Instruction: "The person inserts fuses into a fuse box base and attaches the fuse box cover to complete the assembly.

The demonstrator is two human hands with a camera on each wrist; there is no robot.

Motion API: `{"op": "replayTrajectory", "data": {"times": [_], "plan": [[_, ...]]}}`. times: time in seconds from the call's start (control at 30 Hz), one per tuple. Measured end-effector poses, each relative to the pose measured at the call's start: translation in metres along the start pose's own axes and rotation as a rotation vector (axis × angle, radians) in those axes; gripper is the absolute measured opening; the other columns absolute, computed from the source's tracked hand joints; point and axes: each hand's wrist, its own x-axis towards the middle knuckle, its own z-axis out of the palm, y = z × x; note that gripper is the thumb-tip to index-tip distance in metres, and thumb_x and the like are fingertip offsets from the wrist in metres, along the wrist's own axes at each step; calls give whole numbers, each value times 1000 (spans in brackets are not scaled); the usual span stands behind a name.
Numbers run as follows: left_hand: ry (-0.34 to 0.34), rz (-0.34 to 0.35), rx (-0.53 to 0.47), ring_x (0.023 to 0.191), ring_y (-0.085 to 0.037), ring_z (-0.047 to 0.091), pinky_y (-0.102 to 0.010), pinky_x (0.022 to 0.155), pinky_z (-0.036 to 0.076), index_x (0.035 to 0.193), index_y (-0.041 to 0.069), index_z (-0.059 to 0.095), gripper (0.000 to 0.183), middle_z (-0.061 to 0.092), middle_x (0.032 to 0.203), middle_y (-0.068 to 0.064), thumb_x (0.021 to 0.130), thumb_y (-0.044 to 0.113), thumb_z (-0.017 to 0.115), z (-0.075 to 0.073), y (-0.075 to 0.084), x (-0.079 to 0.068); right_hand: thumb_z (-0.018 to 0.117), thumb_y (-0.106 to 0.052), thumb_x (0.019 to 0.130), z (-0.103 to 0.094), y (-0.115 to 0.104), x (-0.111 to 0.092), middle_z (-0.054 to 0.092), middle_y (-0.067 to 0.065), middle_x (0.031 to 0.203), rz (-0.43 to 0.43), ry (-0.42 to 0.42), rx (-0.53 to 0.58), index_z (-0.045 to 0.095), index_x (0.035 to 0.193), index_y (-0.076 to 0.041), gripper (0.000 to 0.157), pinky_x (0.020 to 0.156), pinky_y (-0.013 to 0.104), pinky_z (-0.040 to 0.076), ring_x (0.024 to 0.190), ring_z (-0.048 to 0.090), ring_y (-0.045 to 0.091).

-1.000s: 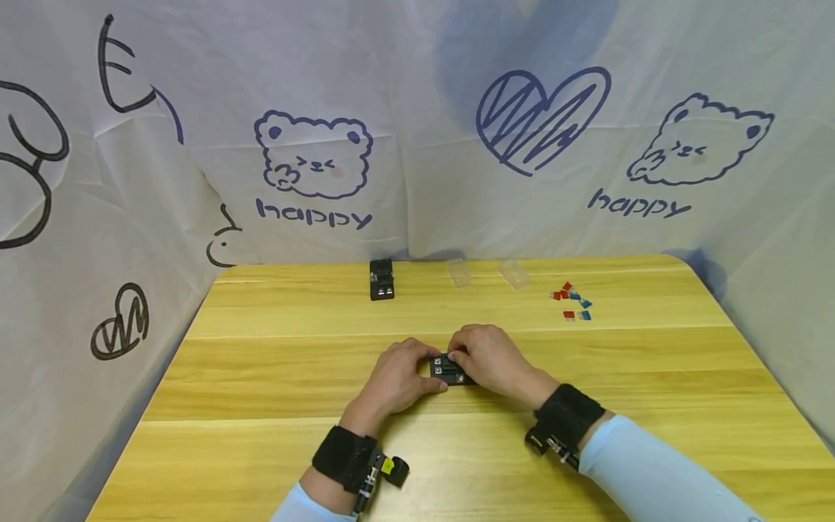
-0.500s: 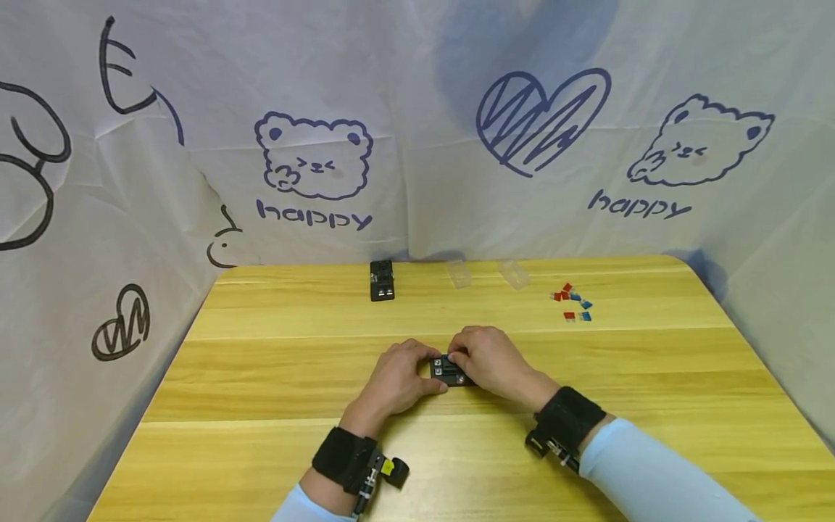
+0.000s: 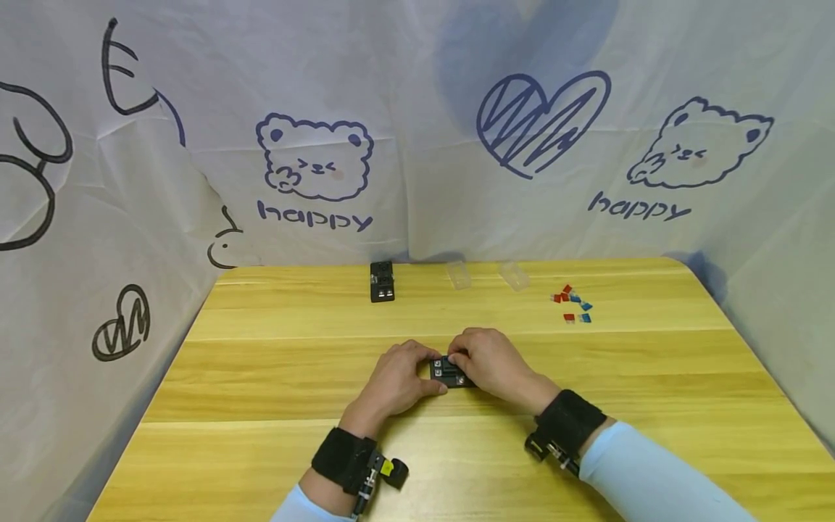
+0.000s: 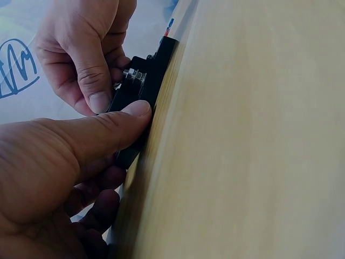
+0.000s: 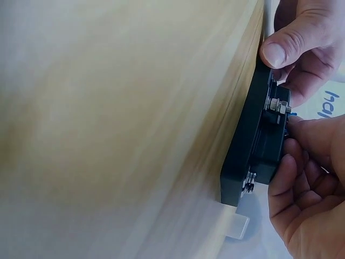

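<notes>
A black fuse block (image 3: 449, 377) with silver screw terminals lies flat on the wooden table (image 3: 274, 384) between the hands. The left hand (image 3: 394, 380) grips its left end, with thumb on the near edge and fingers on the far edge. Over the block's right part, the right hand (image 3: 492, 362) has its thumb and curled fingers together on the top. In the right wrist view, a sliver of blue (image 5: 291, 114), seemingly a blade fuse, peeks out at the right thumb tip. Most of that blue piece is hidden by the fingers.
Another black fuse block (image 3: 382, 283) stands at the table's back edge. Two clear plastic covers (image 3: 459, 275) lie to its right. Several loose red and blue blade fuses (image 3: 569, 298) are scattered at the back right. White cloth walls (image 3: 430, 181) surround the table.
</notes>
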Motion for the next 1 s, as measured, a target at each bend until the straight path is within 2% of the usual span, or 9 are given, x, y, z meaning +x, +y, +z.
{"op": "replayTrajectory", "data": {"times": [0.23, 0.43, 0.57, 0.77, 1.0], "plan": [[-2, 0, 9, 111, -23, 55, -44, 100, 42, 122, 19, 66, 52, 63, 115, 1, 77, 43, 79, 0, -2, -1, 69, -20, 89, 2, 0, 0, 66, -4, 84, -3, -1, 16, 73, 89, -17, 5, 70, 32, 51, 76, 59, 12], [1, -6, -5, 111, -23, 54, -44, 100, 42, 122, 20, 66, 52, 63, 116, 0, 77, 42, 79, -1, -2, -2, 66, -21, 92, -3, 4, -3, 68, -3, 92, 65, 11, 141, 73, 93, -17, 9, 75, 33, 52, 83, 61, 11], [6, -8, -1, 110, -22, 54, -43, 99, 42, 121, 21, 66, 51, 63, 115, 1, 76, 42, 80, -1, -3, -2, 65, -22, 93, -9, 14, -8, 69, -2, 93, 94, 44, 161, 73, 94, -16, 11, 74, 36, 53, 84, 61, 12], [15, -11, 2, 110, -23, 54, -44, 100, 41, 121, 20, 66, 52, 63, 115, 1, 75, 42, 80, 0, -2, -2, 64, -22, 93, -25, 44, -16, 70, 3, 93, 164, 103, 117, 73, 97, -13, 13, 70, 38, 53, 80, 62, 16], [8, -5, -2, 112, -23, 54, -44, 101, 41, 122, 21, 66, 53, 63, 116, 0, 75, 43, 80, 0, 0, -2, 60, -19, 95, -58, 100, -36, 72, 12, 91, 300, 154, 7, 71, 101, -7, 18, 65, 41, 50, 71, 60, 21]]}}
